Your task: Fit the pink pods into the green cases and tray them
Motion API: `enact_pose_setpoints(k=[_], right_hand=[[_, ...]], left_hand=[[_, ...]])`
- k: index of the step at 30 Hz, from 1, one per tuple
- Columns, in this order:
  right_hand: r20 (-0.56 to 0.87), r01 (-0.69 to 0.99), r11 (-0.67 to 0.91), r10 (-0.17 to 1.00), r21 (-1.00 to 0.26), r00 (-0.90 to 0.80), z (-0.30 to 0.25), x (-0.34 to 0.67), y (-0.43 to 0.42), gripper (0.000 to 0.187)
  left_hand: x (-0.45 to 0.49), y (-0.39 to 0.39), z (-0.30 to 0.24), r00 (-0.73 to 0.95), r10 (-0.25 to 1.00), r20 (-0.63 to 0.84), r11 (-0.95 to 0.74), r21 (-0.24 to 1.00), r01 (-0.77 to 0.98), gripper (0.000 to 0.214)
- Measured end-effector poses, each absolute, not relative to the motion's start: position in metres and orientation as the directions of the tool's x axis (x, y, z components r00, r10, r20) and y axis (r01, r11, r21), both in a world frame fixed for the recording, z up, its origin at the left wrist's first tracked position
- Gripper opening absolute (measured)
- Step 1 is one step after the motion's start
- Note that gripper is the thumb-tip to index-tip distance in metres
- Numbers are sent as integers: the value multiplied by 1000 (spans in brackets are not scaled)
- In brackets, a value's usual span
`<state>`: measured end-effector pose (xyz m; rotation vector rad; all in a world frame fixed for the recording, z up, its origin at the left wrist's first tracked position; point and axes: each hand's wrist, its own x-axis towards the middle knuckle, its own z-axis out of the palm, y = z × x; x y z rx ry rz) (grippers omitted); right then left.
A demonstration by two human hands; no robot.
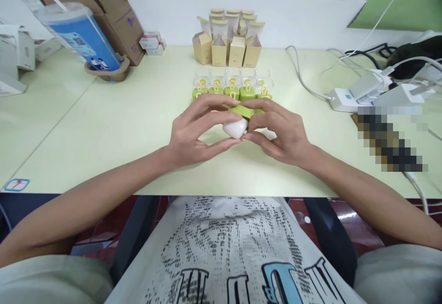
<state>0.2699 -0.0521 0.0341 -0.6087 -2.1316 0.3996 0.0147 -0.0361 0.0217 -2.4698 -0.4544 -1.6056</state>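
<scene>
A small, smooth white rounded piece (235, 128) is held between my two hands, above the front part of the table. My left hand (195, 131) pinches it from the left, with thumb below and fingers above. My right hand (278, 131) closes on its right end with thumb and fingertips. Just behind it, a bright green piece (242, 111) shows between the fingers; whether it is held or standing cannot be told. Beyond my fingertips stands a row of green cases (247, 93) with yellow loops, partly hidden by my hands.
Clear plastic cups (233, 74) line up behind the green cases. Open tan cardboard boxes (218, 51) stand at the wall. A blue drink cup (86, 39) leans at left beside a brown carton (120, 27). Power strip (345, 100) and cables lie at right.
</scene>
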Motion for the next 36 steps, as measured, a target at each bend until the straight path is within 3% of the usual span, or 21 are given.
enact_pose_setpoints(k=[4, 9, 13, 16, 19, 22, 26, 31, 36], right_hand=[[684, 292, 830, 557, -474, -472, 35, 269, -53, 19], [711, 262, 844, 536, -469, -455, 32, 270, -54, 15], [764, 217, 888, 460, -406, -453, 27, 273, -52, 8], [812, 241, 927, 370, -289, -451, 25, 272, -48, 4], [869, 241, 960, 236, -141, -434, 26, 269, -46, 3], [893, 230, 968, 186, -96, -411, 29, 266, -46, 7], [887, 215, 961, 245, -171, -390, 30, 266, -50, 8], [829, 276, 910, 400, -310, -390, 28, 269, -51, 14], [828, 249, 906, 416, -342, -376, 28, 267, -52, 19]], left_hand=[[16, -36, 23, 350, 54, 935, -943, -68, 327, 34], [16, -40, 24, 368, 76, 927, -933, -65, 355, 30], [20, -39, 27, 348, -12, 937, -945, -125, 303, 29], [19, -37, 28, 328, -35, 944, -951, -132, 279, 26], [15, -36, 28, 377, 124, 918, -946, -6, 324, 23], [12, -36, 28, 443, 310, 842, -926, 160, 343, 21], [12, -35, 30, 470, 280, 837, -943, 150, 295, 24], [12, -37, 28, 484, 417, 769, -896, 256, 364, 26], [15, -39, 26, 446, 452, 773, -873, 280, 400, 31]])
